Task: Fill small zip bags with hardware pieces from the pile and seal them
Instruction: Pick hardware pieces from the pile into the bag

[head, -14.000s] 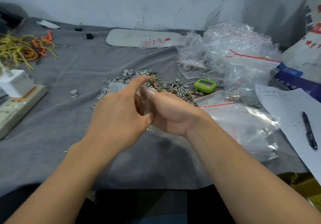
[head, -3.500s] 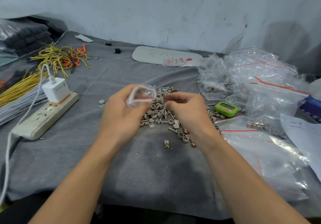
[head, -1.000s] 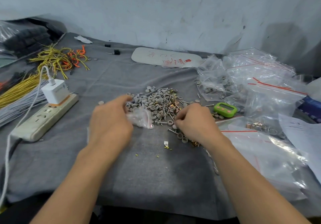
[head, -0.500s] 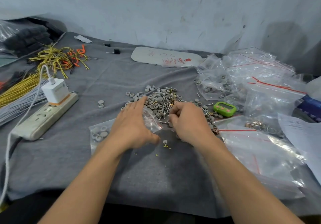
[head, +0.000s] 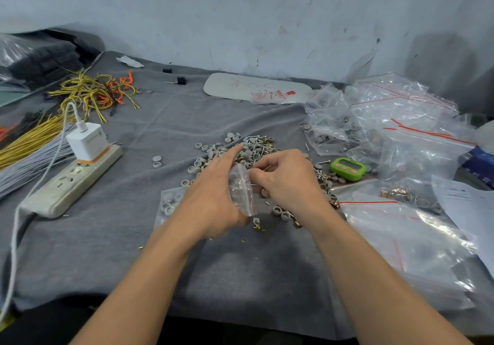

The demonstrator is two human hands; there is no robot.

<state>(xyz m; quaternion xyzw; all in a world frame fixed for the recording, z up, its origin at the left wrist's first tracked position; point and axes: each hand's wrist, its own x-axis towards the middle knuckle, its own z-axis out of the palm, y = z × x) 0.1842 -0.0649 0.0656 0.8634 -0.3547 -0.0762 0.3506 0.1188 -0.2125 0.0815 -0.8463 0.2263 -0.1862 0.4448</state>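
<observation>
Left hand [head: 213, 197] grips the small zip bag [head: 240, 191], fingers curled round it, over the table [head: 112, 237] middle, near side of the hardware pile [head: 240, 149]. Right hand [head: 288, 181] fingers pinch the bag's mouth.

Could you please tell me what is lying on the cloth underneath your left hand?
A flat clear bag holding a few grey caps sticks out from under the left hand. The hand covers its right side, so anything else inside cannot be seen.
</observation>
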